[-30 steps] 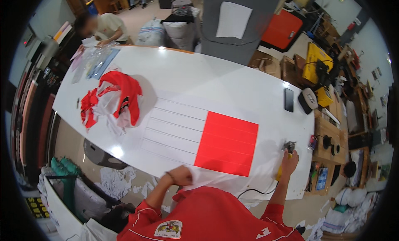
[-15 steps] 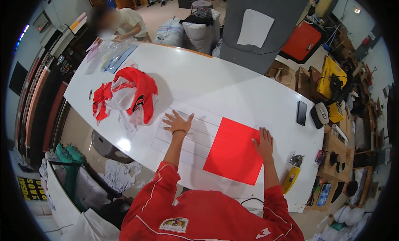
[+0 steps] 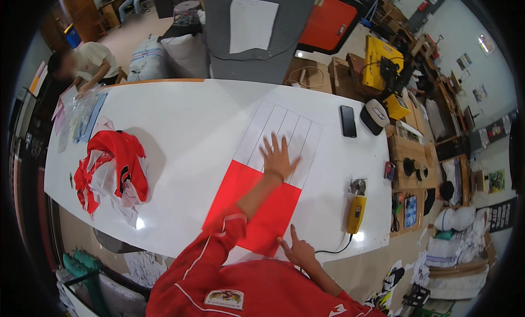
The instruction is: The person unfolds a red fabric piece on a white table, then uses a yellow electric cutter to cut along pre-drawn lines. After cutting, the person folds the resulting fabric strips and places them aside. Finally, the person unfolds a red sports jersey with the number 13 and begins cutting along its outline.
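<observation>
A flat piece of cloth, white with thin stripes at its far end point(image 3: 284, 128) and solid red at its near end point(image 3: 262, 207), lies on the white table point(image 3: 186, 120). My left hand point(image 3: 278, 158) rests flat on it with fingers spread, right where the white part meets the red. My right hand point(image 3: 298, 250) sits at the near right corner of the red part by the table's front edge, index finger pointing out and touching the cloth. Neither hand holds anything.
A heap of red and white garments point(image 3: 112, 172) lies at the table's left. A yellow hand-held cutter point(image 3: 356, 210) with a cord lies right of the cloth; a black phone point(image 3: 348, 121) and a dark case point(image 3: 376, 115) lie beyond. Another person point(image 3: 82, 65) works at the far left end.
The cloth has turned, its white striped end now pointing away from me. My left hand moved from the white part's left side to its middle; my right hand drew back to the near corner.
</observation>
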